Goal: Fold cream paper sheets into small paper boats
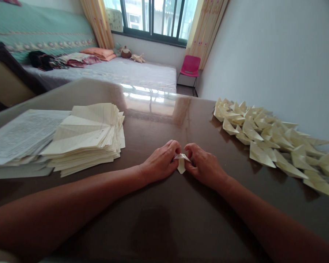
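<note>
Head view: hands [163, 160] between paper stack [83, 133] and boats [252, 129]

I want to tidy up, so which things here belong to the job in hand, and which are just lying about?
Part of the job:
folded paper, held by left hand and right hand
cream paper stack, likely
white sheets beside it, perhaps
folded pieces near the wall, likely
table

Seemingly just lying about:
pink chair
orange pillows
dark fabric on the bed

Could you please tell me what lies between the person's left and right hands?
In the head view, a small folded paper lies between the left hand and the right hand, held by both.
</note>
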A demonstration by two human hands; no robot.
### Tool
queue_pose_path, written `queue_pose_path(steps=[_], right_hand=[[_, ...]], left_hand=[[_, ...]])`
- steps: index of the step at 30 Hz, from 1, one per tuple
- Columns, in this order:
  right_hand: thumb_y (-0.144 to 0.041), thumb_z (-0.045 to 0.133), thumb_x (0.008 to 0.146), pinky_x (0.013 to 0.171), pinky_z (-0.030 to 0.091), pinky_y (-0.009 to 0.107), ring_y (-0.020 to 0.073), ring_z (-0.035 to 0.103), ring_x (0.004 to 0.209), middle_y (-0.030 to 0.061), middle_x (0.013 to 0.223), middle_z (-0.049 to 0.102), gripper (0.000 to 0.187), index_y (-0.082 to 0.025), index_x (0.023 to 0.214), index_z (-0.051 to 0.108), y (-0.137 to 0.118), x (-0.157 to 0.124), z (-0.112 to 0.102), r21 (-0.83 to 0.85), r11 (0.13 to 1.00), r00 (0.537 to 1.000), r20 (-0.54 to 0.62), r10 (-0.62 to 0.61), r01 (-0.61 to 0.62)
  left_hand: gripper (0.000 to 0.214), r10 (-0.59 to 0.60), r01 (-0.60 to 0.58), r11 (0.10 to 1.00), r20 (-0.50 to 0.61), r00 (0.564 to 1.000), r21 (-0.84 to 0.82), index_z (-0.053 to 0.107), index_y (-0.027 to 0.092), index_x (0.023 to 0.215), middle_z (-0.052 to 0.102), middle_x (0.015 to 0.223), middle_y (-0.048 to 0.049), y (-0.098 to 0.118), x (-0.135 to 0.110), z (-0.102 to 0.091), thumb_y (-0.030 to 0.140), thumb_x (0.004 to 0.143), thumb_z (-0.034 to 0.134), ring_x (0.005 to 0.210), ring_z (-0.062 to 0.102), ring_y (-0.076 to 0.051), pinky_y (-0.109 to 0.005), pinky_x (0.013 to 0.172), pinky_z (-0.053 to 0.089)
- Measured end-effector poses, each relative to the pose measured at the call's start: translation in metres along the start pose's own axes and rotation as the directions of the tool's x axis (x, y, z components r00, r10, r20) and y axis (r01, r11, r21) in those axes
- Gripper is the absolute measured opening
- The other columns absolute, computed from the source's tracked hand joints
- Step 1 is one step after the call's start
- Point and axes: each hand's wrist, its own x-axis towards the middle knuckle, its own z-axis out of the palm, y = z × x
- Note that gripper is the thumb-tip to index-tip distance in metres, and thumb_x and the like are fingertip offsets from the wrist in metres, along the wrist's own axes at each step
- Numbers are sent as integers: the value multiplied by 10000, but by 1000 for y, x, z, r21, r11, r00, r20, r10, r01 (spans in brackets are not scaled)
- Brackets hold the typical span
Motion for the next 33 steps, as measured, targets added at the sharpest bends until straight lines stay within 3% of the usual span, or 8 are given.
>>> queue_pose_path(steps=[3, 7, 14, 18, 22, 26, 33], right_hand=[[-231, 577, 805, 589, 361, 234, 118, 508, 631, -12, 820, 560, 120, -225, 892, 494, 5, 2, -3, 133, 986, 995, -11, -94, 95], [-150, 544, 809, 640, 400, 232, 106, 501, 668, -8, 849, 525, 97, -221, 875, 535, 14, 5, -9, 262, 931, 962, 33, -273, 255], [-279, 575, 870, 630, 457, 235, 94, 522, 662, 45, 1008, 593, 125, -215, 933, 662, 24, 8, -16, 439, 863, 939, 106, -328, 252], [-303, 594, 865, 657, 477, 242, 129, 577, 768, 57, 1005, 608, 162, -223, 947, 709, 29, 10, -21, 453, 852, 919, 153, -363, 261], [-325, 604, 872, 757, 481, 263, 145, 593, 848, 60, 1004, 606, 194, -223, 985, 725, 31, 11, -23, 440, 844, 888, 187, -420, 306], [-341, 581, 897, 730, 459, 254, 129, 585, 791, 49, 956, 607, 196, -206, 902, 723, 27, 9, -19, 410, 861, 907, 156, -392, 301], [-356, 617, 876, 701, 425, 229, 112, 576, 763, 13, 919, 606, 169, -209, 836, 690, 21, 9, -12, 369, 889, 931, 133, -339, 271]], left_hand=[[134, 45, -45, 999, 20, 999, 8, 474, 210, 898, 514, 863, 10, -2, 0, -2, 155, 779, 499, 647, 494, -117, -238, 611, 401], [89, 113, -115, 993, 74, 991, 28, 518, 205, 878, 526, 892, 3, -4, 0, -9, 165, 800, 500, 673, 503, -112, -226, 639, 407], [136, 198, -213, 974, 172, 965, 72, 636, 239, 928, 609, 978, 3, -12, 1, -26, 254, 854, 522, 781, 576, -117, -211, 712, 426], [140, 268, -293, 953, 233, 935, 81, 669, 251, 935, 646, 1030, -5, -19, 3, -34, 268, 863, 550, 924, 596, -147, -216, 805, 427], [168, 301, -350, 926, 280, 912, 144, 682, 270, 934, 659, 1080, 4, -20, 3, -37, 346, 898, 536, 946, 595, -153, -232, 796, 428], [283, 268, -320, 917, 226, 936, 239, 663, 246, 882, 658, 1056, -3, -14, -1, -29, 426, 945, 452, 937, 581, -151, -243, 751, 430], [286, 107, -167, 931, 194, 975, 324, 591, 254, 911, 608, 1033, -1, -2, -4, -16, 526, 891, 504, 972, 537, -189, -264, 661, 433]])
